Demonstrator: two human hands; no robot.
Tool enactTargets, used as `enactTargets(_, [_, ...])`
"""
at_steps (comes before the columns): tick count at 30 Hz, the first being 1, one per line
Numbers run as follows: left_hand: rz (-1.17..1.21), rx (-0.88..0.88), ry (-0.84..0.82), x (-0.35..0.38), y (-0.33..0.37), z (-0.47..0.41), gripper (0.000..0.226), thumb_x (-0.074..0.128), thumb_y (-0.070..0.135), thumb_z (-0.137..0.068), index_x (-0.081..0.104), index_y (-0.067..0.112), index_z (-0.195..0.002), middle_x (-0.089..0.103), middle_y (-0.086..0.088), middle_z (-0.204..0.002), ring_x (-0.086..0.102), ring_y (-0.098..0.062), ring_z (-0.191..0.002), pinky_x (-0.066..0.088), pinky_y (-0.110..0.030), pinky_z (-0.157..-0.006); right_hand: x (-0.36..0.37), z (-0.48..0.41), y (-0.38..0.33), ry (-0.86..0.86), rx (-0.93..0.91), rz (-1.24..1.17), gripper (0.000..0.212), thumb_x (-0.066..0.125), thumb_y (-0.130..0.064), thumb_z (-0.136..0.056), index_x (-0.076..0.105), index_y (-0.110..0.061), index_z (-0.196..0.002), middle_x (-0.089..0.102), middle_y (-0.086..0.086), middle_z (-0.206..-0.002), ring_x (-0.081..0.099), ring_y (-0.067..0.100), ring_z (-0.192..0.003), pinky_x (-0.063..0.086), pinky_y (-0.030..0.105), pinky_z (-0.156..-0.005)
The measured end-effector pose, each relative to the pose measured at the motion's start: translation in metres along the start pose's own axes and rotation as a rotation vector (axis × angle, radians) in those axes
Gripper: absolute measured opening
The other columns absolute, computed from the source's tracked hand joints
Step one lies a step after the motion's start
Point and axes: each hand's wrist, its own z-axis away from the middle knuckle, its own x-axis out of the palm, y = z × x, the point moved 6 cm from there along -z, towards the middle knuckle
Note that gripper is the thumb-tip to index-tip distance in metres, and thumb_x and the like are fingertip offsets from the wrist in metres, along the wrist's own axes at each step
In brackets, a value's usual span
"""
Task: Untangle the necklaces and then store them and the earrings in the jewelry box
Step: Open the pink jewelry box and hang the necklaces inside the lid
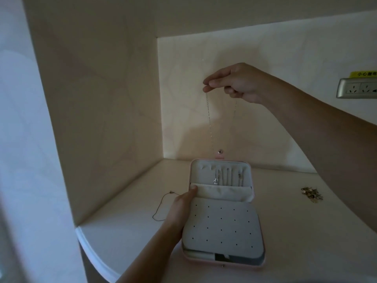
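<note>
We see the right hand [234, 84] raised above the table, thumb and forefinger pinching a thin silver chain necklace [208, 113]. Its loop hangs in two strands toward the open pink jewelry box with cream lining [234, 165], and the lowest part is too faint to trace. The left hand [181, 205] grips the left edge of the box's upright lid, thumb pressed on the cream fabric pocket [222, 192]; its fingers are hidden. Several hung chains [217, 177] dangle inside the lid. A pale grey perforated earring panel [224, 227] lies flat over the base. On the white table [122, 231] a thin dark chain necklace [161, 205] lies just left of the left hand — a small pile of gold earrings [311, 195] sits well to the right.
</note>
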Motion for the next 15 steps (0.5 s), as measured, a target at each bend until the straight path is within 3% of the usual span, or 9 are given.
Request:
enactTargets(5, [0.01,-0.005,-0.018,0.001,0.0,0.001,0.044,0.045,0.043,-0.097,0.069,0.008,-0.11,0.074,-0.012,-0.099,0.071,-0.027,-0.093,0.055,-0.046,-0.089,0.005,-0.007,-0.003,-0.055,-0.009,0.028,0.019,0.058,-0.005,-0.093,0.07,-0.011,-0.106,0.075,0.001,-0.101,0.024,0.006,-0.043,0.024,0.014,-0.042])
enactTargets(15, [0.022,-0.008,-0.01,-0.001,-0.001,-0.001,0.043,0.046,0.041,-0.098,0.069,0.007,-0.107,0.074,-0.013,-0.096,0.071,-0.027,-0.091,0.056,-0.043,-0.085,0.016,-0.007,-0.001,-0.33,0.11,0.083,0.034,0.046,0.0,-0.097,0.062,-0.017,-0.122,0.068,-0.007,-0.119,0.023,0.004,-0.033,0.023,0.012,-0.037])
